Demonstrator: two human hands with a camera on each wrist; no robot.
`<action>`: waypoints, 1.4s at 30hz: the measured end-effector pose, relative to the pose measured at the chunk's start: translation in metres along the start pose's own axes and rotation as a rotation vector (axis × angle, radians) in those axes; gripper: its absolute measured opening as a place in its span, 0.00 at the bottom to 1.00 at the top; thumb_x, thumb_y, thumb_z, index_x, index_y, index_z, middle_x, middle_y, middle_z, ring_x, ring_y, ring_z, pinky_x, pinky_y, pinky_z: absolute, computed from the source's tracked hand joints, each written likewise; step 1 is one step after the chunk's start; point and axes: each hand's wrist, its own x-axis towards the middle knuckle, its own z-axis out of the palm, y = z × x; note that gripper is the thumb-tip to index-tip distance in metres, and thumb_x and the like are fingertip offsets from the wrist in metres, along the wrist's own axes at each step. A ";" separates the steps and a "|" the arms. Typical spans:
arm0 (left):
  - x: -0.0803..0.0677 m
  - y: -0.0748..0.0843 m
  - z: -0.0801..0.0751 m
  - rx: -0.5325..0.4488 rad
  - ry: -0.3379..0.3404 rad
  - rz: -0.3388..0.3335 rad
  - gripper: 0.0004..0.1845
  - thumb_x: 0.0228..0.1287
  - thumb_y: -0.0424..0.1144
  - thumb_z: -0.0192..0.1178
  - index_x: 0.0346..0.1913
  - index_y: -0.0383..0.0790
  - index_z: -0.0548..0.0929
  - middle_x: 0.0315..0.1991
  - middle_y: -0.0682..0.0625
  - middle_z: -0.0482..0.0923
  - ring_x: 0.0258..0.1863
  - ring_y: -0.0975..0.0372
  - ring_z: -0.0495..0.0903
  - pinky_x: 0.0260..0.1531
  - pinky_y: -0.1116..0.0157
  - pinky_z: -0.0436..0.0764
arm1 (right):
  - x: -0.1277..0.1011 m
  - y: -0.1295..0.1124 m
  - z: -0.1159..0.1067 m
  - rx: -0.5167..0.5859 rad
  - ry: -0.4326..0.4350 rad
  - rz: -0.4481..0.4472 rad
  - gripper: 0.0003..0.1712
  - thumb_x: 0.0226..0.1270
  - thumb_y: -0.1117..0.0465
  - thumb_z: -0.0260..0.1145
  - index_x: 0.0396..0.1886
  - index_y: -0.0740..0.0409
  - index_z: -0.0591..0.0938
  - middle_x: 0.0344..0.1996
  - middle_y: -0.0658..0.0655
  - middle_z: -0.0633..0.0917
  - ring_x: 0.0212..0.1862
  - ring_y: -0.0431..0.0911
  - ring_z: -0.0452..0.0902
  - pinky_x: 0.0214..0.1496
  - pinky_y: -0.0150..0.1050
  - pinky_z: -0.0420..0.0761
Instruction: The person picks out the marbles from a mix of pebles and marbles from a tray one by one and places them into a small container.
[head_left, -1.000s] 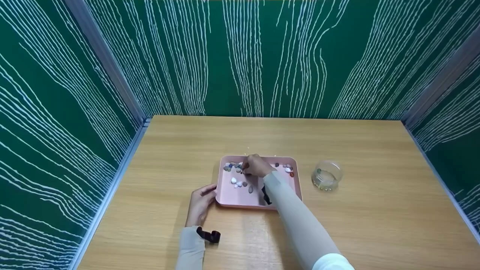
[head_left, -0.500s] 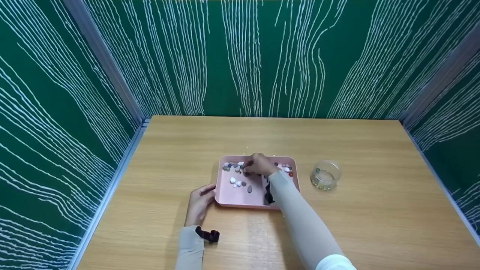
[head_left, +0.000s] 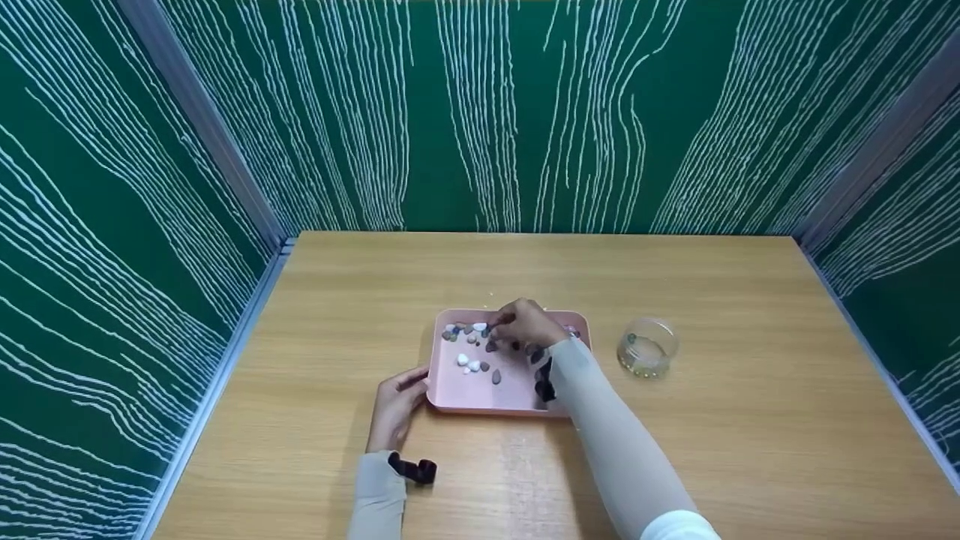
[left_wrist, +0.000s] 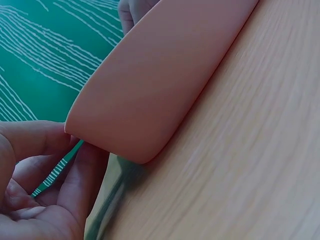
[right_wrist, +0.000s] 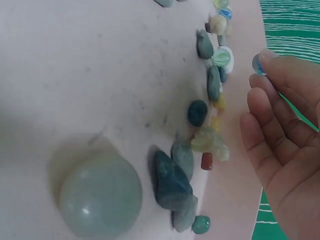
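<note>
A shallow pink tray (head_left: 469,394) stands on the table, bearing loose pebbles and glass pieces. My left hand (head_left: 395,409) holds its near left corner; in the left wrist view one fingertip meets the rim, while another finger passes behind the wall (left_wrist: 145,90). Over the tray's back edge, my right hand (head_left: 527,322) pinches a small blue glass marble (right_wrist: 257,64) between thumb and fingertip. Beneath it, a row of stones and glass bits runs along the back wall, including a dark stone (right_wrist: 197,113) and a red piece (right_wrist: 207,161). A large pale green ball-like stone (right_wrist: 102,195) shows nearer the wrist camera.
A clear round container (head_left: 647,349) with a few marbles inside stands right of the tray. White stones (head_left: 463,360) and a grey oval pebble (head_left: 496,377) lie mid-tray. Tiny white bits are scattered behind the tray. Green, white-streaked panels (head_left: 480,112) border the table (head_left: 337,300).
My right hand has lifted slightly and shifted right, uncovering more dark stones beneath it. The left hand keeps its place at the tray's corner.
</note>
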 end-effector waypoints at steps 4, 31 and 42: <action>0.000 0.000 0.000 -0.010 0.012 -0.007 0.21 0.59 0.20 0.56 0.56 0.16 0.73 0.55 0.30 0.76 0.44 0.62 0.80 0.47 0.68 0.82 | -0.003 0.000 -0.005 0.016 0.007 -0.001 0.11 0.63 0.62 0.66 0.44 0.55 0.87 0.39 0.56 0.86 0.38 0.52 0.80 0.36 0.44 0.82; 0.000 -0.002 -0.002 -0.021 -0.004 -0.006 0.22 0.60 0.20 0.54 0.58 0.16 0.70 0.58 0.28 0.74 0.44 0.61 0.80 0.46 0.68 0.82 | -0.033 0.017 -0.054 0.001 0.114 -0.085 0.12 0.63 0.62 0.65 0.46 0.59 0.85 0.41 0.57 0.87 0.43 0.55 0.82 0.48 0.47 0.82; -0.001 0.000 0.001 -0.015 0.003 -0.019 0.22 0.60 0.20 0.54 0.59 0.17 0.71 0.59 0.29 0.73 0.44 0.62 0.79 0.47 0.69 0.81 | -0.050 0.032 -0.073 -0.041 0.153 -0.055 0.13 0.63 0.62 0.65 0.47 0.57 0.85 0.44 0.58 0.87 0.46 0.52 0.81 0.54 0.47 0.81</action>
